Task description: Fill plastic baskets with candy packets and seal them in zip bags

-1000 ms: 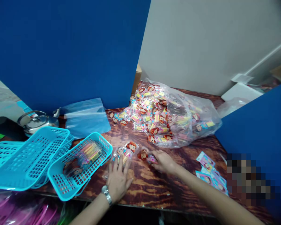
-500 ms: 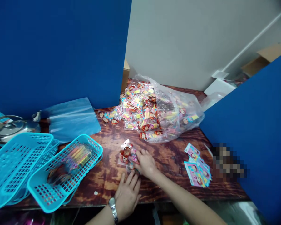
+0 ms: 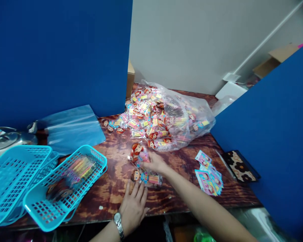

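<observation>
My left hand (image 3: 134,204), with a silver watch at the wrist, lies flat near the table's front edge, fingers spread. Its fingertips are at the lower edge of one clear packet (image 3: 146,178) with a doll figure and coloured sticks. Just above that packet, my right hand (image 3: 155,162) is closed on several doll packets (image 3: 138,153), slightly blurred. A large heap of similar packets (image 3: 148,114) spills from a clear plastic bag (image 3: 189,117) at the back. Printed cards (image 3: 209,178) lie overlapping to the right.
At the left, a blue basket (image 3: 42,208) holds packets beside stacked baskets (image 3: 12,188). Behind them are a metal kettle (image 3: 12,139) and a flat plastic sheet (image 3: 73,129). A flower-patterned item (image 3: 239,166) lies by the right blue panel (image 3: 275,117).
My right hand has moved slightly up with the packets, and one packet now lies uncovered below it. My left hand stays low and flat. The whole view has shifted a little.
</observation>
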`<state>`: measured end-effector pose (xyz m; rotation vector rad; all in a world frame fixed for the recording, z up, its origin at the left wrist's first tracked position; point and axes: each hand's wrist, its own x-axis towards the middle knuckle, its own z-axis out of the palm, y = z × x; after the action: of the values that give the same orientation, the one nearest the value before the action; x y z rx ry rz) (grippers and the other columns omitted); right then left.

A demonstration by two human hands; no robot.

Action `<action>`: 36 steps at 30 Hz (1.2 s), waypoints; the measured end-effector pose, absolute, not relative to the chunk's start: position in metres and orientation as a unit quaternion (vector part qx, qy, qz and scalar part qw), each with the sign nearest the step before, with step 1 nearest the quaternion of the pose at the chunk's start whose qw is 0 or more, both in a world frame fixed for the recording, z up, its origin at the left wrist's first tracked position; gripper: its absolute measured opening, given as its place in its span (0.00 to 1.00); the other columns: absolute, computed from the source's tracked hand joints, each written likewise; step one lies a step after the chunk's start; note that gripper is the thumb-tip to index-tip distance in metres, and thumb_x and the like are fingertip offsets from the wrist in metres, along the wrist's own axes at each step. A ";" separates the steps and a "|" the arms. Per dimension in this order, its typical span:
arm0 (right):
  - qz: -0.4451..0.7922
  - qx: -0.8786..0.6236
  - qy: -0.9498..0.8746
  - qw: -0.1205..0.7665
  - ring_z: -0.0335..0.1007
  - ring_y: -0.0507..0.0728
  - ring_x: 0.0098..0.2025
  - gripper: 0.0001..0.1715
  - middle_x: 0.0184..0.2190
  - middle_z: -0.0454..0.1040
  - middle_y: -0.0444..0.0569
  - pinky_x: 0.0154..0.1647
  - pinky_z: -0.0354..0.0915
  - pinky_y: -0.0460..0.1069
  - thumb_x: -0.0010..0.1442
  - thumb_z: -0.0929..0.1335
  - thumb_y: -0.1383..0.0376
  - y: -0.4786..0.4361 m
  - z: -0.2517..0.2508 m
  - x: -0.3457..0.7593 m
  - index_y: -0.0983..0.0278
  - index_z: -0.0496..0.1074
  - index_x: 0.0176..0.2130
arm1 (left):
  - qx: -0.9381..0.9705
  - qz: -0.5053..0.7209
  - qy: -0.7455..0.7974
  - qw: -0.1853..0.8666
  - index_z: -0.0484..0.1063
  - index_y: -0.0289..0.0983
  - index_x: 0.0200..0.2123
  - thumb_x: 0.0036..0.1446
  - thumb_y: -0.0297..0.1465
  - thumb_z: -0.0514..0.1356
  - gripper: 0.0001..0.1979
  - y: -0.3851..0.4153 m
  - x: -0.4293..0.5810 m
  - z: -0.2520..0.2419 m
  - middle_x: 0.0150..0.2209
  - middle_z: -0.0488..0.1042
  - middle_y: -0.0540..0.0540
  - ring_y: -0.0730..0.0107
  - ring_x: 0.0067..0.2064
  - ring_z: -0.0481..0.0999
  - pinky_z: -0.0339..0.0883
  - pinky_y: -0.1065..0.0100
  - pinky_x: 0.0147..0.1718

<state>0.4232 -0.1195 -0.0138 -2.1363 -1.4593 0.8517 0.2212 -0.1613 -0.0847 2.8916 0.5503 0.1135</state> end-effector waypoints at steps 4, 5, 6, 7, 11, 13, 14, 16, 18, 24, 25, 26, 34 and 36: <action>0.216 -0.792 -0.568 0.057 0.64 0.65 0.47 0.27 0.48 0.66 0.60 0.42 0.60 0.57 0.47 0.69 0.62 -0.121 -0.030 0.386 0.64 0.65 0.48 | 0.978 0.050 0.195 0.058 0.60 0.34 0.58 0.60 0.37 0.50 0.24 -0.163 0.211 -0.086 0.59 0.61 0.37 0.46 0.60 0.56 0.42 0.39 0.56; 0.192 -0.787 -0.586 0.020 0.65 0.65 0.47 0.27 0.47 0.66 0.60 0.42 0.61 0.57 0.49 0.68 0.62 -0.120 -0.031 0.381 0.65 0.63 0.49 | 0.978 0.055 0.193 0.050 0.60 0.34 0.58 0.59 0.37 0.50 0.24 -0.164 0.210 -0.087 0.59 0.61 0.37 0.47 0.61 0.56 0.41 0.39 0.56; 0.173 -0.779 -0.603 -0.010 0.65 0.65 0.46 0.27 0.46 0.67 0.60 0.42 0.61 0.57 0.50 0.67 0.61 -0.118 -0.030 0.379 0.64 0.62 0.49 | 0.978 0.060 0.193 0.043 0.60 0.34 0.58 0.59 0.37 0.51 0.25 -0.163 0.209 -0.087 0.59 0.61 0.37 0.47 0.61 0.56 0.39 0.39 0.56; 0.161 -0.769 -0.619 -0.026 0.65 0.65 0.47 0.28 0.46 0.68 0.58 0.43 0.60 0.57 0.51 0.67 0.60 -0.116 -0.027 0.379 0.63 0.61 0.51 | 0.978 0.064 0.194 0.038 0.60 0.35 0.58 0.59 0.37 0.51 0.25 -0.163 0.209 -0.087 0.59 0.61 0.37 0.47 0.61 0.56 0.38 0.40 0.57; 0.146 -0.744 -0.652 0.024 0.66 0.62 0.46 0.44 0.49 0.66 0.56 0.44 0.59 0.54 0.52 0.66 0.61 -0.109 0.004 0.398 0.60 0.43 0.63 | 0.974 0.089 0.202 0.048 0.63 0.37 0.56 0.59 0.39 0.51 0.23 -0.154 0.206 -0.081 0.58 0.63 0.38 0.49 0.59 0.59 0.42 0.41 0.57; 0.125 -0.725 -0.676 0.044 0.67 0.61 0.44 0.49 0.51 0.63 0.58 0.41 0.60 0.52 0.53 0.66 0.63 -0.116 0.021 0.406 0.61 0.36 0.65 | 0.963 0.139 0.214 0.086 0.65 0.37 0.53 0.60 0.36 0.51 0.19 -0.150 0.197 -0.072 0.54 0.68 0.39 0.55 0.56 0.64 0.51 0.48 0.56; 0.110 -0.708 -0.696 0.039 0.67 0.61 0.44 0.49 0.52 0.62 0.58 0.41 0.60 0.52 0.53 0.66 0.64 -0.122 0.026 0.407 0.62 0.37 0.65 | 0.949 0.184 0.232 0.110 0.65 0.37 0.52 0.61 0.33 0.51 0.16 -0.149 0.191 -0.066 0.50 0.71 0.40 0.59 0.53 0.67 0.56 0.53 0.54; 0.073 -0.659 -0.748 0.009 0.66 0.62 0.45 0.44 0.49 0.65 0.58 0.42 0.60 0.54 0.54 0.65 0.66 -0.138 0.025 0.399 0.63 0.43 0.64 | 0.905 0.287 0.282 0.138 0.62 0.37 0.52 0.60 0.28 0.52 0.16 -0.150 0.180 -0.052 0.44 0.72 0.41 0.64 0.50 0.69 0.62 0.60 0.50; 0.042 -0.614 -0.788 -0.018 0.67 0.61 0.43 0.34 0.42 0.69 0.56 0.42 0.60 0.55 0.58 0.62 0.70 -0.156 0.012 0.384 0.64 0.49 0.62 | 0.880 0.334 0.315 0.118 0.56 0.36 0.57 0.59 0.29 0.54 0.22 -0.151 0.175 -0.040 0.47 0.70 0.38 0.59 0.54 0.66 0.63 0.59 0.50; 0.046 -0.579 -0.814 0.011 0.66 0.61 0.43 0.26 0.40 0.72 0.55 0.52 0.54 0.61 0.61 0.64 0.64 -0.183 -0.024 0.362 0.65 0.57 0.58 | 0.939 0.164 0.303 0.020 0.44 0.33 0.64 0.58 0.25 0.49 0.31 -0.136 0.192 -0.037 0.50 0.70 0.37 0.57 0.51 0.68 0.46 0.46 0.58; 0.067 -0.583 -0.810 0.019 0.64 0.62 0.46 0.32 0.43 0.70 0.55 0.55 0.51 0.62 0.57 0.67 0.60 -0.185 -0.023 0.369 0.65 0.56 0.58 | 0.943 0.141 0.300 0.030 0.44 0.32 0.64 0.58 0.24 0.48 0.30 -0.134 0.194 -0.039 0.44 0.73 0.40 0.62 0.45 0.71 0.47 0.48 0.57; 0.091 -0.591 -0.801 0.029 0.62 0.64 0.49 0.39 0.46 0.69 0.56 0.56 0.50 0.63 0.53 0.70 0.57 -0.187 -0.021 0.378 0.64 0.55 0.59 | 0.946 0.123 0.298 0.039 0.46 0.31 0.63 0.58 0.23 0.47 0.30 -0.131 0.195 -0.041 0.38 0.74 0.44 0.65 0.40 0.72 0.48 0.49 0.57; 0.262 -0.622 -0.712 0.191 0.61 0.60 0.49 0.32 0.48 0.65 0.55 0.50 0.61 0.54 0.54 0.68 0.64 -0.208 -0.036 0.417 0.65 0.57 0.55 | 0.959 0.057 0.275 0.038 0.58 0.35 0.59 0.57 0.32 0.54 0.26 -0.129 0.199 -0.026 0.52 0.68 0.36 0.59 0.40 0.73 0.43 0.38 0.56; 0.253 -0.622 -0.713 0.204 0.59 0.61 0.49 0.31 0.49 0.65 0.56 0.50 0.60 0.55 0.53 0.67 0.67 -0.208 -0.044 0.411 0.65 0.57 0.55 | 0.962 0.026 0.270 0.031 0.59 0.34 0.58 0.57 0.30 0.55 0.25 -0.128 0.206 -0.023 0.47 0.72 0.37 0.59 0.39 0.74 0.42 0.36 0.55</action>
<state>0.4110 -0.2083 -0.0435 -1.7335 -1.9872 0.7064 0.2056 -0.1277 -0.0228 2.9648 0.8305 0.0787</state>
